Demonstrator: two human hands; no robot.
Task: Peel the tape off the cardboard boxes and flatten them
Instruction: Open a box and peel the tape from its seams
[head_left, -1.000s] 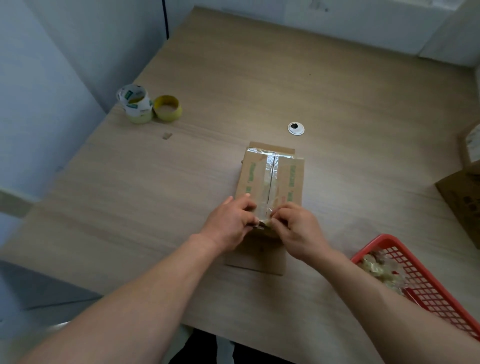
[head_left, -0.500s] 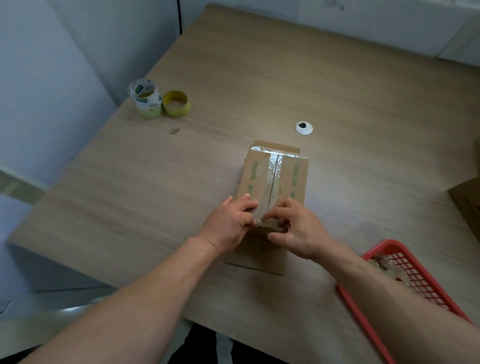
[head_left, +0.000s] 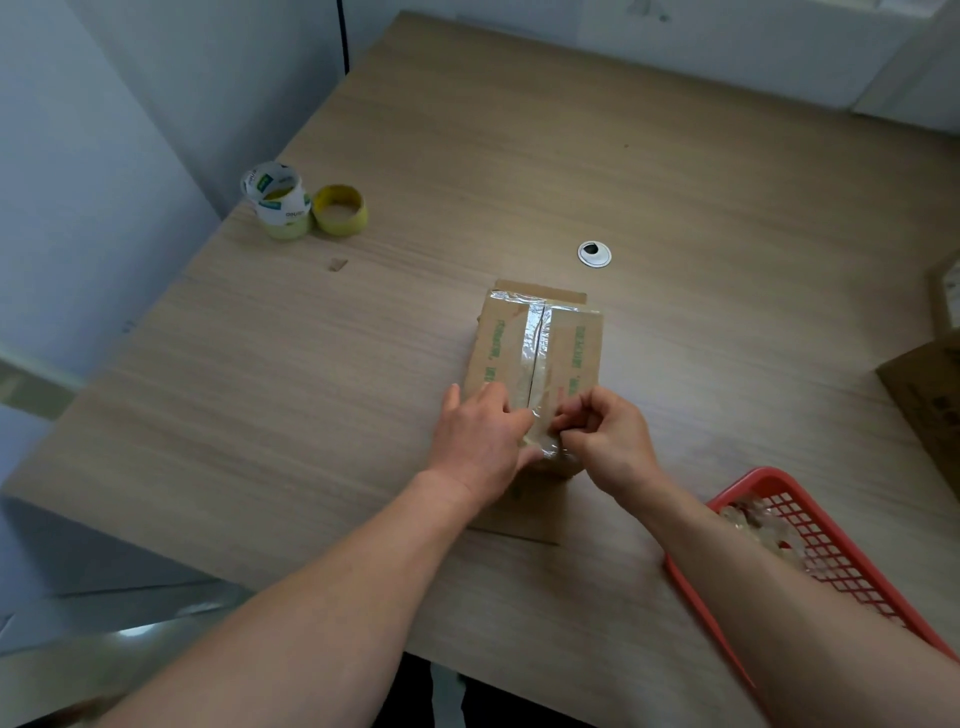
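A small brown cardboard box (head_left: 576, 358) with green print stands at the middle of the wooden table (head_left: 363, 364). Clear tape (head_left: 536, 338) runs along its top seam and over the far edge. My left hand (head_left: 480, 441) lies on the box's near left part, fingers fairly straight, pressing it down. My right hand (head_left: 605, 441) pinches the loosened near end of the tape, which is crumpled between the two hands. A flat piece of cardboard (head_left: 519, 512) lies under the box's near end.
Tape rolls (head_left: 306, 205) sit at the table's far left corner. A round cable grommet (head_left: 594, 254) lies behind the box. A red basket (head_left: 810, 551) with crumpled tape sits at the near right. More cardboard boxes (head_left: 930, 410) stand at the right edge.
The right hand has lifted the near end of the tape off the box a little. The left hand stays pressed on the box. The view has shifted slightly.
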